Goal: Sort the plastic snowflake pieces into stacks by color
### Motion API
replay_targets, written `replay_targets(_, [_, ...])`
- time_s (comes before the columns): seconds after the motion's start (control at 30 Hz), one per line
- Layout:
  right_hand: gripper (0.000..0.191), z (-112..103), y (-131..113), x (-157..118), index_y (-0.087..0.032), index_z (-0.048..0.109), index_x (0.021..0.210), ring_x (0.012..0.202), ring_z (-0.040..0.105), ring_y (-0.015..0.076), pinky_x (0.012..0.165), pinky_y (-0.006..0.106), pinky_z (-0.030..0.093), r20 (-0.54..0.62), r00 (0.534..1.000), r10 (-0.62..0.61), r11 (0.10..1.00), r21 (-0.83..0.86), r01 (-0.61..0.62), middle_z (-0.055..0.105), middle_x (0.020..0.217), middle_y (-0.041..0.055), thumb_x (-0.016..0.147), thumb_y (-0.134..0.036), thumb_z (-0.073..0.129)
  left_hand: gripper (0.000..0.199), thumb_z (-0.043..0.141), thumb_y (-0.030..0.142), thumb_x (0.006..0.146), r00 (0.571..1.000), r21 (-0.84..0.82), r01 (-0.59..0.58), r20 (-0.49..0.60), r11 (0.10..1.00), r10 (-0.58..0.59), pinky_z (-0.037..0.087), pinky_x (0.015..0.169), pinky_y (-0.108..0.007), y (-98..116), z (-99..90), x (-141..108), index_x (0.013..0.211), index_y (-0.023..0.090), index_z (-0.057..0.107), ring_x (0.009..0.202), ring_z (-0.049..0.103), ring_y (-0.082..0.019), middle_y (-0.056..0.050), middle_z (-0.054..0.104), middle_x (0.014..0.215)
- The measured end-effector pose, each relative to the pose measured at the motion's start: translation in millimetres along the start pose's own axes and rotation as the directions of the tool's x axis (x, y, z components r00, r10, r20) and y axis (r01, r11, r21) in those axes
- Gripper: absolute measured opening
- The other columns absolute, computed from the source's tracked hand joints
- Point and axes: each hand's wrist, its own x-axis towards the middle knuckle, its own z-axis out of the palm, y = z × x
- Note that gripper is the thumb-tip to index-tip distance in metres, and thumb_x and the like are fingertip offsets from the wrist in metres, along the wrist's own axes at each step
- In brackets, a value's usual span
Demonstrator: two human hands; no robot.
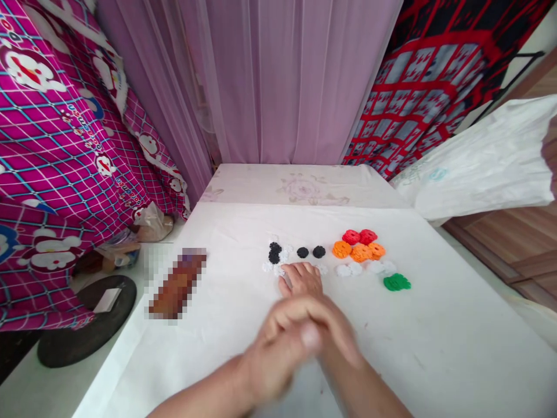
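My right hand (303, 281) lies palm down on the white table, fingers stretched out, its tips at small white crocheted flower pieces (278, 270). My left hand (278, 348), slightly blurred, is closed around my right wrist. Just beyond my right fingers are black flower pieces (274, 253) among white ones, with two separate black rounds, one a black piece (303, 252) and the other a black piece (319, 252). What lies under my right palm is hidden. To the right sit orange pieces (361, 252), red pieces (359, 236), white pieces (349, 269) and a green stack (397, 282).
A blurred-out reddish-brown item (179, 284) rests near the table's left side. Beyond the table (444, 325) hangs a purple curtain (278, 81). A white plastic bag (483, 162) hangs at the right edge, and a pink patterned cloth (82, 139) on the left.
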Motion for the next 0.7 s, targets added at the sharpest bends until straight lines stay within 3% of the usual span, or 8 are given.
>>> replay_targets(0.07, [0.017,1,-1,0,-0.021,0.067,0.093,0.083,0.049,0.0221,0.076,0.036,0.030,0.013,1.000,0.011,1.000,-0.027,-0.010,0.063,0.082,0.0046,0.082,-0.032,0.063,0.047,0.043,0.058,0.090,0.950,0.026,-0.069,-0.303,0.997,0.074,0.051,0.083,-0.039,-17,-32.9,37,0.084,0.017,0.065,0.085,0.064,-0.023,-0.009,0.068,0.083])
replay_targets(0.13, [0.019,3,-3,1,-0.021,0.067,0.092,0.084,0.049,0.0228,0.076,0.036,0.031,0.012,1.000,0.022,0.998,-0.052,-0.021,0.063,0.081,0.0049,0.081,-0.036,0.065,0.041,0.051,0.057,0.085,0.793,0.145,-0.010,-0.602,0.989,0.096,0.050,0.086,-0.037,-42,-67.1,61,0.087,0.018,0.063,0.087,0.063,-0.021,-0.007,0.068,0.087])
replay_targets(0.2, [0.018,5,-4,2,-0.022,0.067,0.091,0.085,0.049,0.0232,0.077,0.037,0.032,0.014,0.999,0.036,0.997,-0.068,-0.034,0.063,0.082,0.0050,0.081,-0.037,0.065,0.039,0.054,0.056,0.081,0.655,0.175,0.077,-0.751,0.982,0.083,0.049,0.089,-0.037,-69,-94.0,71,0.088,0.018,0.062,0.092,0.063,-0.021,-0.008,0.068,0.094])
replay_targets(0.23, [0.018,6,-4,2,-0.022,0.067,0.090,0.085,0.049,0.0234,0.077,0.037,0.032,0.019,0.999,0.043,0.996,-0.075,-0.041,0.063,0.082,0.0051,0.081,-0.037,0.065,0.039,0.052,0.055,0.082,0.617,0.175,0.077,-0.782,0.982,0.091,0.049,0.091,-0.037,-80,-103.2,72,0.090,0.019,0.061,0.095,0.063,-0.021,-0.008,0.068,0.097])
replay_targets(0.27, [0.017,6,-4,2,-0.022,0.067,0.089,0.085,0.049,0.0236,0.076,0.037,0.033,0.024,0.998,0.051,0.995,-0.084,-0.049,0.063,0.082,0.0053,0.081,-0.037,0.065,0.038,0.050,0.053,0.083,0.609,0.192,0.072,-0.786,0.979,0.109,0.048,0.093,-0.037,-90,-109.4,71,0.093,0.019,0.061,0.098,0.064,-0.021,-0.008,0.069,0.099])
replay_targets(0.4, [0.014,7,-5,5,-0.023,0.066,0.085,0.083,0.050,0.0236,0.074,0.037,0.033,0.041,0.996,0.080,0.991,-0.107,-0.076,0.062,0.081,0.0056,0.081,-0.036,0.065,0.034,0.048,0.048,0.086,0.689,0.328,0.106,-0.705,0.939,0.168,0.046,0.098,-0.036,-106,-114.8,64,0.099,0.021,0.064,0.103,0.063,-0.020,-0.006,0.069,0.105])
replay_targets(0.6, [0.011,11,-12,10,-0.022,0.065,0.077,0.079,0.052,0.0221,0.071,0.036,0.032,0.093,0.986,0.141,0.981,-0.147,-0.127,0.063,0.077,0.0048,0.078,-0.032,0.068,0.033,0.050,0.047,0.086,0.708,0.320,0.120,-0.692,0.940,0.145,0.044,0.099,-0.037,-103,-112.9,62,0.102,0.021,0.063,0.103,0.062,-0.021,-0.006,0.068,0.106])
replay_targets(0.7, [0.011,10,-11,8,-0.022,0.065,0.076,0.078,0.053,0.0210,0.071,0.035,0.032,0.082,0.992,0.097,0.986,-0.144,-0.084,0.063,0.075,0.0036,0.078,-0.032,0.069,0.032,0.051,0.046,0.086,0.712,0.323,0.118,-0.686,0.939,0.147,0.043,0.100,-0.038,-104,-113.1,62,0.102,0.021,0.063,0.104,0.062,-0.021,-0.007,0.068,0.106])
